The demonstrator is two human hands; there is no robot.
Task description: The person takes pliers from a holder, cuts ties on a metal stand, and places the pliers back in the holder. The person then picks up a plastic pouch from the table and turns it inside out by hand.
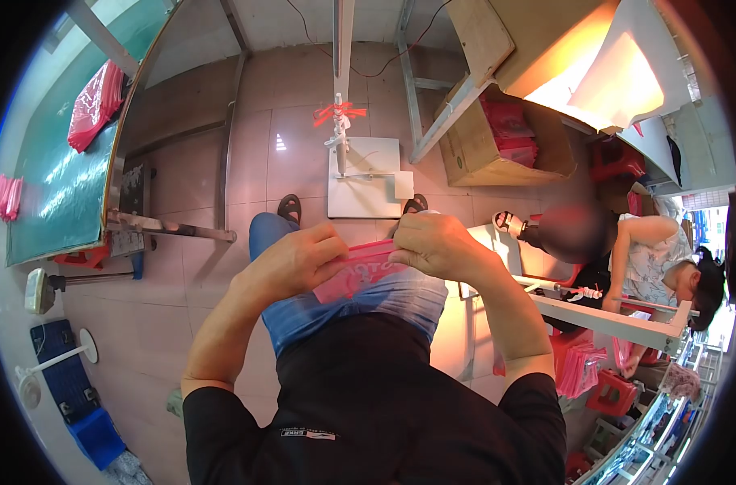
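Observation:
A pink see-through plastic bag (360,273) with white lettering is stretched between my hands, above my lap. Its top edge shows darker pink bands, like a zip strip. My left hand (303,257) pinches the left end of that edge with curled fingers. At the opposite end, the thumb and bent fingers of my right hand (441,245) grip the same edge. Just beyond the bag, on the floor between my feet, is the white base (364,194) of a metal stand. Red ties (350,113) hang on the stand's upright post.
Stacked pink bags (98,105) lie on a green-topped table (57,174) at left. A cardboard box (485,162) at right contains more pink bags. Another person (655,250) works at the far right near a second stand and red stools (611,394). A blue bin (97,436) stands at lower left.

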